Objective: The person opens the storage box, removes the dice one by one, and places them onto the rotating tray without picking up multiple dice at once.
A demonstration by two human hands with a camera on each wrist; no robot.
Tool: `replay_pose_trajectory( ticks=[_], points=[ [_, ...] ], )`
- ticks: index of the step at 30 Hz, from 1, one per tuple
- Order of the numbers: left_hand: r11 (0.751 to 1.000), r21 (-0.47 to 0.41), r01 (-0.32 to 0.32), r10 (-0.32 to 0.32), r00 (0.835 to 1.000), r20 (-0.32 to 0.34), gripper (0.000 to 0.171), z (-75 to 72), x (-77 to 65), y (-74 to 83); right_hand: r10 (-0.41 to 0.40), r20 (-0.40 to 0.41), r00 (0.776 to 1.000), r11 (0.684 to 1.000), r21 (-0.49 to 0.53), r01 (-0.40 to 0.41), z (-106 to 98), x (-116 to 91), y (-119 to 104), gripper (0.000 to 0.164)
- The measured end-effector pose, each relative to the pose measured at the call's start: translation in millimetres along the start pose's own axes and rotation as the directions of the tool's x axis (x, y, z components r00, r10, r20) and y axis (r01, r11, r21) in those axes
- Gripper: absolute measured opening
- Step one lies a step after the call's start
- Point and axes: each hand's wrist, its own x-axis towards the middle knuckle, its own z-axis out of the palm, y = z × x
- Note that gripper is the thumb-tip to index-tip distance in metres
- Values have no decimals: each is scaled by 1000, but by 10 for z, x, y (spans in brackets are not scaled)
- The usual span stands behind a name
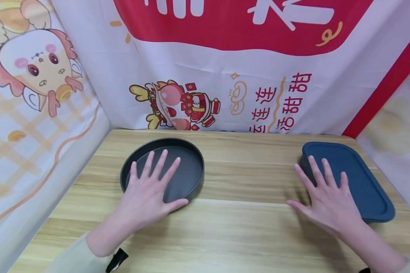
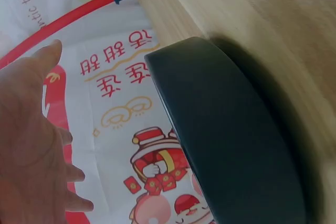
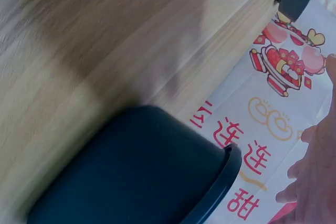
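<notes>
Printed cloth is hung behind the tabletop; from the head, a round dark pan is seen at left, a lidded blue box at right, left hand and right hand spread nearby, empty. From the left wrist, the pan is shown untouched; from the right, likewise the box. Either could be tipped by lopsided pressing.

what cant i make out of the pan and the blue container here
Inside of the blue container: hidden under its lid, head view.
Near-left part of the dark pan: behind the left hand, head view.
Part of the lid's left edge: behind the right hand, head view.
Pan's inside: hidden by its own outer wall, left wrist view.
Rest of the container: cut off by the bottom edge, right wrist view.
</notes>
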Motion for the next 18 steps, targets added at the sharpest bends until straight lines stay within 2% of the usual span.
replay_pose_trajectory(
  ticks=[4,9,18],
  points=[
    [1000,-13,-13,14,1000,11,101,-8,108,63,5,28,1000,1000,-26,-4,-28,10,76,106],
    [999,-14,-44,44,999,-8,100,-22,253,151,27,63,998,999,-44,-25,-54,41,190,106],
    [995,-26,-96,97,995,13,100,-74,548,384,56,63,996,998,-44,-53,-136,77,379,103]
  ],
)
